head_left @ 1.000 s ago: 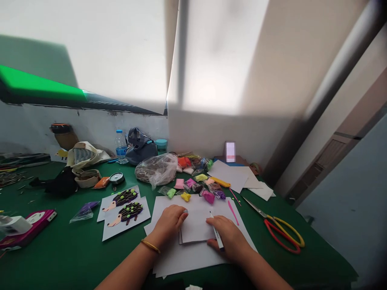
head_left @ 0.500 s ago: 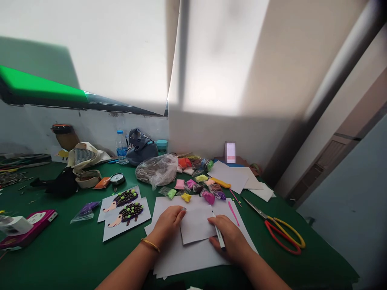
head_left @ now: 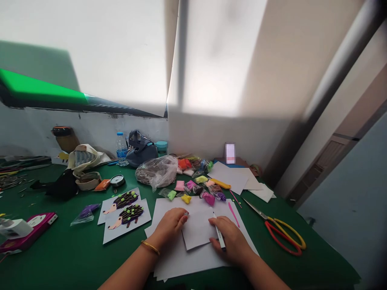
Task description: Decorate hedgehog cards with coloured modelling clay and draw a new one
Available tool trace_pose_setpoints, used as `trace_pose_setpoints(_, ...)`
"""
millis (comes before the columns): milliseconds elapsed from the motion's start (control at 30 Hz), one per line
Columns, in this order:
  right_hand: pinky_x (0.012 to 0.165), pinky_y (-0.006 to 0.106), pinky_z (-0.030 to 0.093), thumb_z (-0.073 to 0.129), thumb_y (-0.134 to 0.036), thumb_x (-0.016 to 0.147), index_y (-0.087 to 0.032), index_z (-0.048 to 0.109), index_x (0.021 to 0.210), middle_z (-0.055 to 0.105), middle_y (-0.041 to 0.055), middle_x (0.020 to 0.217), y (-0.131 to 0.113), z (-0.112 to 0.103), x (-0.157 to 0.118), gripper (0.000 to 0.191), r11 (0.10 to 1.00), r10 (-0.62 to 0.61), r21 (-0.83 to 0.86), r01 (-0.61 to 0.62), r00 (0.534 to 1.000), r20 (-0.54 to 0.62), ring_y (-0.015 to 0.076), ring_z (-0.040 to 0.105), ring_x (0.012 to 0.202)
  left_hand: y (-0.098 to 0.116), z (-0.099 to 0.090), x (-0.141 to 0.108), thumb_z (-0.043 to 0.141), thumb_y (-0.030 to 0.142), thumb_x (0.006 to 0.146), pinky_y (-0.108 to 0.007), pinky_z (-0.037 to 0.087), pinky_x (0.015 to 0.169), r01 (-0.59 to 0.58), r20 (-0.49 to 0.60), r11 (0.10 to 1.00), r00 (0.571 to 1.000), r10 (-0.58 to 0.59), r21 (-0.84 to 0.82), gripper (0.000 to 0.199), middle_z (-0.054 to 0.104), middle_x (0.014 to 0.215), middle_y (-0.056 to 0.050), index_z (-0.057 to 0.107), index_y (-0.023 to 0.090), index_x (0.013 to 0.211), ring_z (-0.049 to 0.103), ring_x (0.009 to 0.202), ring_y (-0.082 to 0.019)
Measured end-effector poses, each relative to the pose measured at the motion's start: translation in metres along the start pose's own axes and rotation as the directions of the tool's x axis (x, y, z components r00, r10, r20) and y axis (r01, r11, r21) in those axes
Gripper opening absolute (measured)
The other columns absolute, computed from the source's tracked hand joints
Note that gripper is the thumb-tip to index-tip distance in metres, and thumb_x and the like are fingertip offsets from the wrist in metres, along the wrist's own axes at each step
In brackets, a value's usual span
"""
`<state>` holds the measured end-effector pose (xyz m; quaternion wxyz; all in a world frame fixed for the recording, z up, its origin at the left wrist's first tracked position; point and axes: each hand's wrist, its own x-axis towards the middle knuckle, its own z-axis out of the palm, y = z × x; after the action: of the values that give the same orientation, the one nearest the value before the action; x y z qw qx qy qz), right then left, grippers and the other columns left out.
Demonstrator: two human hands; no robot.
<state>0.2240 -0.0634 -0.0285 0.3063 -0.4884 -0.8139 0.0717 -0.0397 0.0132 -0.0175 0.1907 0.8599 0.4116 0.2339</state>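
A small white sheet of paper point(head_left: 198, 229) lies over larger white sheets point(head_left: 175, 264) in front of me. My left hand point(head_left: 171, 224), with a gold bangle at the wrist, is closed at the small sheet's left edge, the thumb bent over it. In my right hand point(head_left: 232, 238) is a white marker pen point(head_left: 220, 237), gripped between thumb and fingers, its tip pointing away from me. The right fingertips rest by the sheet's right edge. Packets of coloured clay point(head_left: 208, 197) sit just beyond the paper, and a pink strip point(head_left: 234, 214) lies on its right side.
Big scissors point(head_left: 284, 233) with red and yellow handles lie on the green table at right. Two hedgehog pictures point(head_left: 130, 217) and a bagged purple lump point(head_left: 86, 213) are on the left. A phone point(head_left: 230, 154) stands against the wall, behind loose white sheets point(head_left: 232, 177).
The small sheet has turned a little and slid slightly toward me. My left hand has shifted slightly with it; the right hand still holds the marker pen.
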Motion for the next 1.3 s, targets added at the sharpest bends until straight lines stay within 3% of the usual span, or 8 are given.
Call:
trace_pose_setpoints(233,0.105,0.050,0.042,0.072,-0.036,0.073,-0.016,0.053,0.132,0.059,0.0155,0.129,0.002,0.001,-0.001,0.065,0.998,0.058,-0.018,-0.057,0.995,0.082,0.0339,0.049,0.125,-0.001,-0.001,-0.001,0.031,0.043,0.099,-0.035,0.046,0.089,-0.009,-0.006,1.000,1.000,0.009,0.006,0.040,0.069,0.106,-0.008,0.063,0.020,0.104,0.061,0.099,-0.024)
trace_pose_setpoints(500,0.105,0.049,0.041,0.069,-0.032,0.075,-0.015,0.053,0.132,0.060,0.0153,0.130,-0.003,-0.002,0.000,0.062,0.996,0.082,-0.053,-0.077,0.991,0.108,0.0323,0.050,0.123,-0.005,0.001,-0.001,0.036,0.041,0.098,-0.035,0.049,0.088,0.010,-0.063,0.998,0.998,-0.013,-0.055,0.034,0.069,0.107,-0.008,0.063,0.021,0.104,0.062,0.100,-0.023)
trace_pose_setpoints(667,0.104,0.048,0.041,0.069,-0.034,0.077,-0.017,0.052,0.133,0.059,0.0142,0.130,-0.006,-0.005,0.002,0.061,0.995,0.093,-0.049,-0.087,0.988,0.122,0.0313,0.051,0.122,0.004,-0.005,-0.010,0.043,0.037,0.097,-0.039,0.047,0.091,-0.113,-0.153,0.993,0.981,0.116,0.031,0.027,0.069,0.108,-0.009,0.064,0.020,0.097,0.061,0.103,-0.024)
trace_pose_setpoints(900,0.104,0.048,0.041,0.069,-0.033,0.076,-0.017,0.053,0.132,0.060,0.0139,0.129,-0.006,-0.004,0.002,0.060,0.994,0.096,-0.068,-0.088,0.988,0.117,0.0311,0.051,0.121,0.014,-0.009,-0.021,0.055,0.031,0.092,-0.041,0.047,0.092,-0.225,-0.039,0.971,0.973,0.228,0.075,0.016,0.072,0.105,-0.006,0.068,0.022,0.093,0.061,0.103,-0.025)
trace_pose_setpoints(1133,0.102,0.049,0.042,0.068,-0.036,0.078,-0.017,0.052,0.133,0.060,0.0146,0.128,-0.003,-0.003,0.001,0.060,0.996,0.075,-0.058,-0.069,0.991,0.109,0.0318,0.052,0.120,0.015,-0.007,-0.018,0.062,0.026,0.086,-0.037,0.048,0.089,-0.135,0.000,0.990,0.991,0.135,0.043,0.009,0.073,0.100,-0.004,0.070,0.022,0.084,0.063,0.098,-0.022)
trace_pose_setpoints(1300,0.097,0.049,0.044,0.052,-0.035,0.091,-0.022,0.054,0.132,0.065,0.0119,0.118,-0.005,-0.012,0.006,0.043,0.997,0.071,0.031,-0.072,0.997,0.016,0.0291,0.057,0.110,0.016,-0.009,-0.019,0.063,0.028,0.085,-0.037,0.048,0.090,-0.111,0.013,0.994,0.994,0.111,0.021,0.009,0.073,0.101,-0.004,0.071,0.023,0.084,0.063,0.099,-0.022)
